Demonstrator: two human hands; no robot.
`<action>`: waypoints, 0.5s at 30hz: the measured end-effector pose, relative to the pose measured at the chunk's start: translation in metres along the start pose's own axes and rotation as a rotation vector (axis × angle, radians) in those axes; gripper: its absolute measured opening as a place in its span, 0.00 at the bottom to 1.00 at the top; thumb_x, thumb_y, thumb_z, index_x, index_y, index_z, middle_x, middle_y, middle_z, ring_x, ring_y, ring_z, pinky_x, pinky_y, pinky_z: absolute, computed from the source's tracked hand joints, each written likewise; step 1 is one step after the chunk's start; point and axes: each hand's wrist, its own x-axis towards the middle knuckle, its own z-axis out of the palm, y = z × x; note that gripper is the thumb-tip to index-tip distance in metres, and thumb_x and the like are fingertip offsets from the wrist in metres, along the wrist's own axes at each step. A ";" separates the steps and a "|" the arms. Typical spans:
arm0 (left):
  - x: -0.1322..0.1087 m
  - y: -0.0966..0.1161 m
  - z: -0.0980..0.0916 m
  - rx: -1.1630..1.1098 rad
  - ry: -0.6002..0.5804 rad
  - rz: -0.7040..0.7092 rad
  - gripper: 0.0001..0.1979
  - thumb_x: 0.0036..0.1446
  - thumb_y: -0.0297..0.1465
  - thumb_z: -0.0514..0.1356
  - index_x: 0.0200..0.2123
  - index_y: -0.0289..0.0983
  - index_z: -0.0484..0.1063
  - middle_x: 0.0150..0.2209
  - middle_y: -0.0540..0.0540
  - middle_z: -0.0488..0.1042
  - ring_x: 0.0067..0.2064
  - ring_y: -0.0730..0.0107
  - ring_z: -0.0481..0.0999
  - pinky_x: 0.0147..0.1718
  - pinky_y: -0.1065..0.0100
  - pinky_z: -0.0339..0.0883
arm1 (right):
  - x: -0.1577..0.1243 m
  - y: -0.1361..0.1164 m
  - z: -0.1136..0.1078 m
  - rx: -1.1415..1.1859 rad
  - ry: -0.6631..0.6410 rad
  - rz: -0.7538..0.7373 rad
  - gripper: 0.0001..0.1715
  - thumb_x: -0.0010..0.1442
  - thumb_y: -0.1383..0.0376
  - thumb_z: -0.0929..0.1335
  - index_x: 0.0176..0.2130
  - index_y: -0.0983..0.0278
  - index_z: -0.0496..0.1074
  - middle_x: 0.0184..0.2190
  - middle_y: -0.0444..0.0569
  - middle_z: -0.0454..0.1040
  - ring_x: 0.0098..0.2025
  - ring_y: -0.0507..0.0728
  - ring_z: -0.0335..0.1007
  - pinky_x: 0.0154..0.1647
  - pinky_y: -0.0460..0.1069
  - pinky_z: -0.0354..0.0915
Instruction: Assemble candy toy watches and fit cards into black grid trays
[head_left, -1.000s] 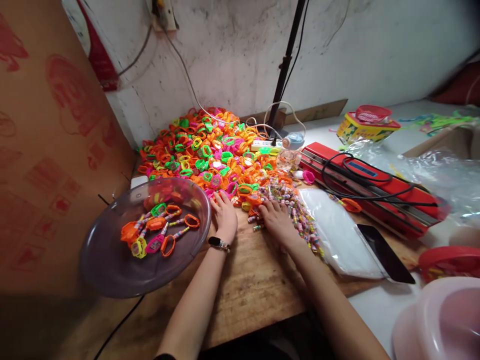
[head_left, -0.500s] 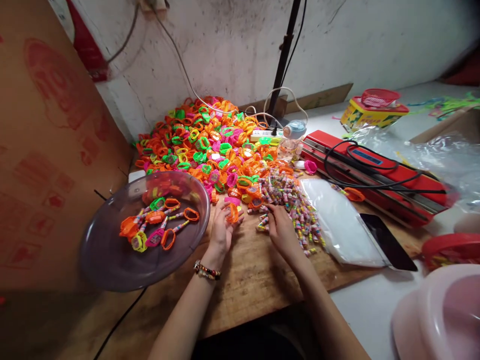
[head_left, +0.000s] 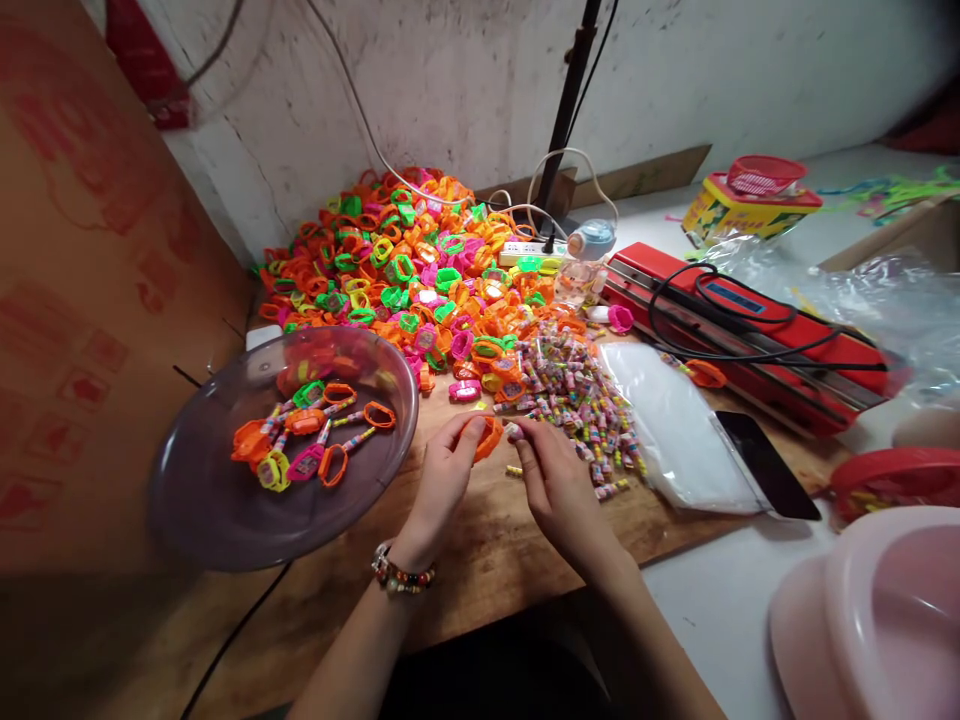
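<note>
Left hand (head_left: 441,478) pinches an orange toy watch (head_left: 489,438) just above the wooden board (head_left: 510,570), centre of the scene. Right hand (head_left: 556,482) comes in from the right, fingers narrowed on what looks like a small candy roll (head_left: 513,431); the roll sits just beside the watch, and contact cannot be told. Purple bowl (head_left: 217,520) is close on the left and the candy pile (head_left: 581,395) far-right, with bare board on the near side.

Heaped plastic toy wristbands (head_left: 390,270): neon orange, green, pink, yellow. Pinched oval wristband (head_left: 487,437): orange. Small candy rolls (head_left: 585,400): multicoloured stripes. Round plastic dish (head_left: 202,510): translucent smoky purple. Wooden desk (head_left: 510,560): brown. Long sealing machine (head_left: 649,268): red.
</note>
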 end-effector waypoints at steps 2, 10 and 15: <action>0.000 0.004 -0.002 0.081 0.000 0.031 0.10 0.57 0.36 0.59 0.36 0.36 0.77 0.37 0.46 0.79 0.41 0.66 0.75 0.45 0.67 0.67 | 0.000 0.001 0.002 -0.156 0.016 -0.097 0.19 0.67 0.68 0.56 0.54 0.64 0.65 0.40 0.55 0.71 0.43 0.61 0.66 0.46 0.56 0.65; -0.003 0.013 -0.008 0.393 0.028 0.124 0.10 0.57 0.33 0.57 0.34 0.37 0.78 0.32 0.48 0.81 0.35 0.67 0.77 0.37 0.69 0.68 | 0.000 0.001 0.002 -0.485 -0.006 -0.271 0.28 0.66 0.67 0.59 0.64 0.67 0.55 0.40 0.57 0.69 0.40 0.62 0.62 0.43 0.56 0.63; -0.004 0.020 -0.010 0.628 0.017 0.152 0.12 0.59 0.34 0.56 0.34 0.38 0.79 0.31 0.47 0.81 0.32 0.68 0.77 0.33 0.70 0.66 | -0.001 0.002 0.001 -0.454 -0.013 -0.272 0.27 0.67 0.64 0.60 0.62 0.69 0.55 0.38 0.55 0.68 0.38 0.61 0.61 0.41 0.55 0.63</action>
